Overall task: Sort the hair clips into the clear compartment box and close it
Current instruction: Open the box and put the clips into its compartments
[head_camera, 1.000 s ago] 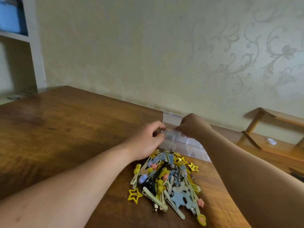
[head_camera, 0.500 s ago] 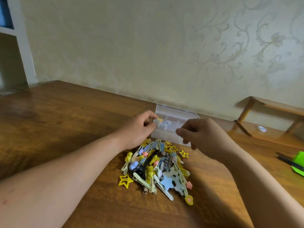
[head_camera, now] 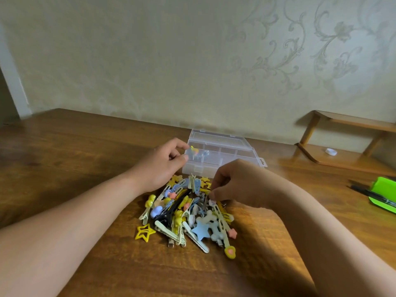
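Your 2 hands: left hand at clear box edge, right hand over hair clips on surface (fingers curled, grasp unclear).

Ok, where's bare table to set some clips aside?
Widest bare patch: the table left of the left hand and clear box, back to the wall. Also bare: the strip between the right hand and the green object. Crowded: between box and clip pile, where both hands are.
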`<action>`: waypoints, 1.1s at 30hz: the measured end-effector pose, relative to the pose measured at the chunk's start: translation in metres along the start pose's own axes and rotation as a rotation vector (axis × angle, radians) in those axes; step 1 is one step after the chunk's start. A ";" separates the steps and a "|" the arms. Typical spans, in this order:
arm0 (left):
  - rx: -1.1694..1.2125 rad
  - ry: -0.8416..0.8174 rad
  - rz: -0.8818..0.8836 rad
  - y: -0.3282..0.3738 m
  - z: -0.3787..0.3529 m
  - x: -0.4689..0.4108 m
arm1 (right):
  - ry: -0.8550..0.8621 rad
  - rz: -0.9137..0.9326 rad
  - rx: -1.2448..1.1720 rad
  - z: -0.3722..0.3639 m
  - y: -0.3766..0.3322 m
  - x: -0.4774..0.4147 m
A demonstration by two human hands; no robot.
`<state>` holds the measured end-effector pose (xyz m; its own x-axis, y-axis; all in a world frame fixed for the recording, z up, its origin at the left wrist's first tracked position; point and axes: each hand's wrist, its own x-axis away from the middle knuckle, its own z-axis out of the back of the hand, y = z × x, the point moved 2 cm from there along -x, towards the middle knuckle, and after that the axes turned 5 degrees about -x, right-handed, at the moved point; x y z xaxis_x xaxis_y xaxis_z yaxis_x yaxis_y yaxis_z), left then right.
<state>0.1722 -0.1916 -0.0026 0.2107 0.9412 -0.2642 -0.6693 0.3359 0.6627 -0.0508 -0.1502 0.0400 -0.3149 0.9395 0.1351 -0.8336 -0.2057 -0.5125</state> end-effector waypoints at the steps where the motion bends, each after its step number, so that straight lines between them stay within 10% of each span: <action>1: 0.000 0.000 -0.001 0.000 0.000 0.000 | -0.001 0.000 0.004 0.001 0.000 0.000; 20: 0.012 -0.006 -0.009 0.000 0.001 0.000 | -0.139 0.061 -0.360 0.012 0.003 0.003; 25: 0.039 -0.007 -0.004 -0.003 0.000 -0.002 | 0.099 0.104 -0.732 0.026 0.018 -0.011; 33: 0.056 -0.005 0.007 -0.006 -0.002 -0.005 | 0.349 -0.053 -0.418 0.057 0.008 -0.100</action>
<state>0.1741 -0.1981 -0.0069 0.2098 0.9436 -0.2560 -0.6298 0.3307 0.7028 -0.0518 -0.2615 0.0702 -0.0486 0.9954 -0.0828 -0.5708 -0.0958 -0.8155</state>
